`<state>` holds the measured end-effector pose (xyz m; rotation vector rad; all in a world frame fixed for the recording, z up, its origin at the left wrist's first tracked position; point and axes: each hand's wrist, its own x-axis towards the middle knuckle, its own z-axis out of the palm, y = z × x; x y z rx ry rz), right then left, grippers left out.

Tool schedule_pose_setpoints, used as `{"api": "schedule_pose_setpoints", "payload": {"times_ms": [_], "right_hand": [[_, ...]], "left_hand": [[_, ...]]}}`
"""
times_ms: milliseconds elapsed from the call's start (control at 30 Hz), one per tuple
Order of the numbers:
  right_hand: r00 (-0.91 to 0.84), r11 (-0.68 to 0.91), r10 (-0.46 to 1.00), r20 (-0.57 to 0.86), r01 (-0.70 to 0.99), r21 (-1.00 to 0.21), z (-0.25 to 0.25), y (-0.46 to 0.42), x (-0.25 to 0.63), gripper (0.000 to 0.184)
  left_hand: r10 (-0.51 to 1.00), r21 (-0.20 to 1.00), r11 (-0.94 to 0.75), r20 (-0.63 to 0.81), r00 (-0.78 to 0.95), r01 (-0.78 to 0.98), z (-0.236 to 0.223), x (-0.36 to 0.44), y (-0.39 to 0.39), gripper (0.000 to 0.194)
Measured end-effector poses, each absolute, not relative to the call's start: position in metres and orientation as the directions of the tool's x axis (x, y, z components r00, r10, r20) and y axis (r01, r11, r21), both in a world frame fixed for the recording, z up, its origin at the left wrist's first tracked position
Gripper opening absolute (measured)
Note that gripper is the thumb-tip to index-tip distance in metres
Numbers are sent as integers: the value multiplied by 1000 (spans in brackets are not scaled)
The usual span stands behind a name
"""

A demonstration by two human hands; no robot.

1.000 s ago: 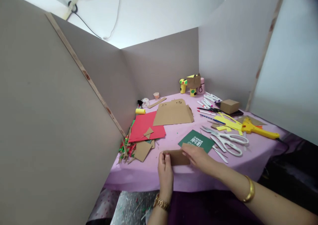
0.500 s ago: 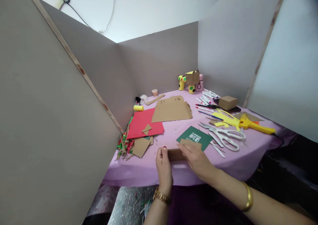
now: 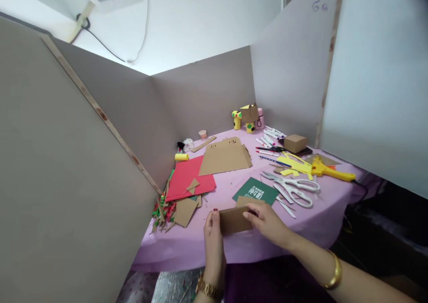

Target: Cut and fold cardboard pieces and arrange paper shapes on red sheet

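Left hand (image 3: 213, 236): yours is closed on the left end of the cardboard piece, thumb on the side facing you, gold watch (image 3: 209, 288) on that wrist.
Right hand (image 3: 267, 225): you've got the fingers bent around the upper right corner of the same piece; pretty sure that's a pinch, but how tight I can't tell. Gold bangle (image 3: 334, 272) on this arm.
Cardboard piece (image 3: 234, 223): up between your two hands, broad face toward you, over the near edge of the purple cloth (image 3: 183, 247).
Second bit of cardboard (image 3: 250, 201): shows just behind the held one, overlapping the green card (image 3: 245, 190). Can't tell if it's joined to yours or separate.
White-handled scissors (image 3: 290, 183): lying to the right of the green card, blades pointing left, white strips (image 3: 286, 208) just beside them.
Yellow glue gun (image 3: 329, 171): further right, near the yellow paper (image 3: 296, 164).
Red paper (image 3: 180, 178): flat on your left, small cardboard scrap on top, a messy heap of offcuts (image 3: 185, 211) at its near side.
Big cardboard sheet (image 3: 225, 161): mid-table, overlapping the red paper's far right part.
Small brown box (image 3: 295, 143): back right, near the markers (image 3: 267, 139).
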<state>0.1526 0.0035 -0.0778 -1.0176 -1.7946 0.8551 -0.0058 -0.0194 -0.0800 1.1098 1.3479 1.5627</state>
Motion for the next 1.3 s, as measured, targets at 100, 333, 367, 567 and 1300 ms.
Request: {"api": "schedule_pose_setpoints", "payload": {"times_ms": [100,333,367,567,1300], "right_hand": [[-320,379,896,309,182,-908,-67,-3,164,21],[-386,193,896,218,-102,-976,-52,-22,184,23],[-386,195,897,215,-90,-977,-51,-23,186,22],[-339,287,914,223,152,-946,-47,-29,192,18],[-346,574,819,458,505,-645,-96,24,148,21]], "left_hand": [[975,992,-82,60,-216,-97,-70,-2,-31,30],[981,993,-72,54,-184,-91,-55,15,-51,31],[976,995,-85,73,-204,-47,-54,18,-54,32],[946,989,-29,74,-315,146,-56,24,-61,43],[948,955,-184,234,-214,231,-86,-24,-10,27]]}}
